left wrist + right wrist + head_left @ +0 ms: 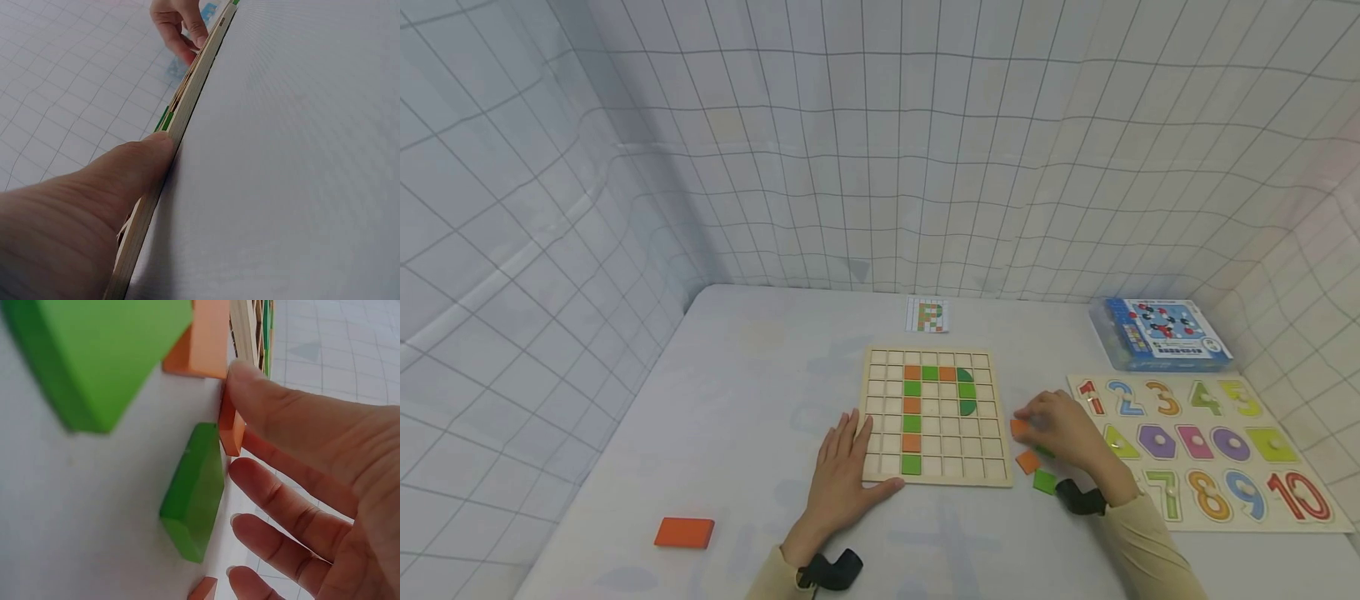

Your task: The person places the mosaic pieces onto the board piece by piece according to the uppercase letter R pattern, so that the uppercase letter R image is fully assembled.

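Observation:
A wooden grid board (955, 467) lies on the table, with orange and green tiles and two green rounded pieces in a P shape. My left hand (842, 475) rests at the board's lower left corner, fingers straight, the thumb along its front edge. To the right of the board, my right hand (1063, 425) pinches an orange square tile (232, 428) between thumb and index finger, low over the table. Beside it lie a green tile (194, 494), another orange tile (1027, 462) and a nearer green tile (1044, 482).
A small pattern card (928, 315) lies behind the board. At right are a number-and-shape puzzle board (1213, 454) and a blue box (1168, 333). An orange-red block (684, 532) sits at front left. Gridded cloth walls (880, 167) enclose the table.

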Tool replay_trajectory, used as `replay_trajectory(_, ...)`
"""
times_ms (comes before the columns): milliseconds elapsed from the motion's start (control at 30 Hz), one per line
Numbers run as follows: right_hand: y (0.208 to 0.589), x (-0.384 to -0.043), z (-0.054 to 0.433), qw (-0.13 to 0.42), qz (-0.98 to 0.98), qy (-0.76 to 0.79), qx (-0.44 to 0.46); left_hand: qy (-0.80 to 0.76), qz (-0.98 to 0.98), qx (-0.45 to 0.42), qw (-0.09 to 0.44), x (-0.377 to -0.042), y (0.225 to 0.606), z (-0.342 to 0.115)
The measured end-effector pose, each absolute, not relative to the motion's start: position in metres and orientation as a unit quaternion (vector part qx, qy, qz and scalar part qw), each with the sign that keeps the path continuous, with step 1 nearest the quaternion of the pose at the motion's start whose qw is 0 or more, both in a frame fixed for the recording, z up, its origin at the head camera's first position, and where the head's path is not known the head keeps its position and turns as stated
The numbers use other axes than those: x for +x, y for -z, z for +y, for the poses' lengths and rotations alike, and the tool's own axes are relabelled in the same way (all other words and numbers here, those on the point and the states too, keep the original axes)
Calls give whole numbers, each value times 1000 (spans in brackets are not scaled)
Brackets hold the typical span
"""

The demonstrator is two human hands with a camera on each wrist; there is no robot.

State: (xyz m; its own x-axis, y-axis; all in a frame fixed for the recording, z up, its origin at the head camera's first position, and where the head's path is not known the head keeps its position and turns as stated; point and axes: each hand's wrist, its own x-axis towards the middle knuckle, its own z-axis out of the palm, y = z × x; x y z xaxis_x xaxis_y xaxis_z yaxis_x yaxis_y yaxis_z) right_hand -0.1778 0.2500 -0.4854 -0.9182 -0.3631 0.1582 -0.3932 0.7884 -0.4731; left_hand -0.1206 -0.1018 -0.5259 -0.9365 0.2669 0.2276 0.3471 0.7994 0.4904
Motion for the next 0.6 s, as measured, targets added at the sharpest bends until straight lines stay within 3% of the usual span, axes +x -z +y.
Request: replay_trajectory(600,482,-177,247,-18,-946,-283,159,265,-948,-162,69,-121,527,-102)
